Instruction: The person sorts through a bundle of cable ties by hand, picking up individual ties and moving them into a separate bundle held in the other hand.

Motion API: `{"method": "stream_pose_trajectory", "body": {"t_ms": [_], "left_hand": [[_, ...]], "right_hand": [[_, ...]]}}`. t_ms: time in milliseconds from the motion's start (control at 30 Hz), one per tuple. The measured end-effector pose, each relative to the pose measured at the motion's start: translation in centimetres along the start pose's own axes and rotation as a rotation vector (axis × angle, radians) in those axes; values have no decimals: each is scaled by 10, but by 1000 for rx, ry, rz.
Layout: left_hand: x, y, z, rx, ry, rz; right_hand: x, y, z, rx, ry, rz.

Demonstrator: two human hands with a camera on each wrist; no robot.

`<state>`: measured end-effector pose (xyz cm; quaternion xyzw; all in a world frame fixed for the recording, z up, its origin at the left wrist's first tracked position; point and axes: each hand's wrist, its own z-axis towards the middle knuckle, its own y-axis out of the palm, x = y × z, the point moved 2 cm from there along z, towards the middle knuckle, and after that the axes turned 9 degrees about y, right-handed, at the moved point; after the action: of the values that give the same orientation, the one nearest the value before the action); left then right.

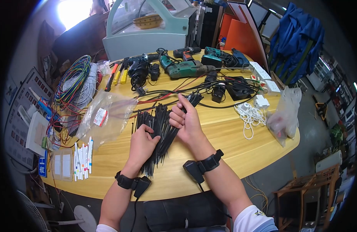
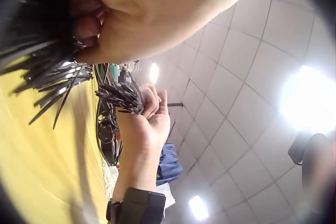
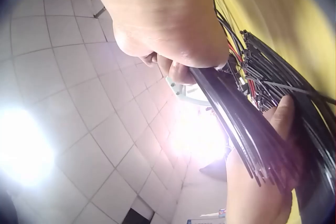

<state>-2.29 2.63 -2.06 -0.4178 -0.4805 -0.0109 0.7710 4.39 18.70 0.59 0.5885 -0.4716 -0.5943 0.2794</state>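
A heap of black cable ties [image 1: 160,116] lies at the middle of the table. My right hand [image 1: 189,121] grips a bundle of the ties [image 3: 236,119], their heads sticking out above the fist and their tails slanting down to the left. My left hand [image 1: 143,145] is low at the heap's left side, its thumb and fingers curled on ties near the bundle's tails. In the left wrist view the right hand [image 2: 144,124] shows with tie ends fanning from its fist. Part of the left hand [image 3: 262,176] appears behind the hanging tails in the right wrist view.
Behind the heap are black cables [image 1: 166,92] and a green drill [image 1: 186,69]. On the left lie a clear plastic bag [image 1: 109,116], markers [image 1: 83,160] and coiled wires [image 1: 76,79]. White cord [image 1: 250,118] and another plastic bag [image 1: 286,116] are at right.
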Motion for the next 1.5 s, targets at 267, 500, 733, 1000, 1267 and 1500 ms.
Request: {"method": "stream_pose_trajectory", "body": {"t_ms": [267, 500, 733, 1000, 1267, 1500], "left_hand": [[2, -2, 1, 74, 24, -52], [4, -5, 3, 186, -10, -74], [10, -6, -2, 68, 64, 55], [5, -2, -4, 34, 68, 137], [7, -7, 2, 167, 22, -87], [4, -14, 6, 348, 83, -234]], "right_hand": [[0, 3, -2, 35, 7, -24], [0, 1, 0, 23, -3, -43], [2, 0, 1, 36, 25, -42], [2, -1, 2, 10, 34, -44], [0, -1, 1, 15, 25, -47], [1, 0, 2, 18, 33, -89]]}}
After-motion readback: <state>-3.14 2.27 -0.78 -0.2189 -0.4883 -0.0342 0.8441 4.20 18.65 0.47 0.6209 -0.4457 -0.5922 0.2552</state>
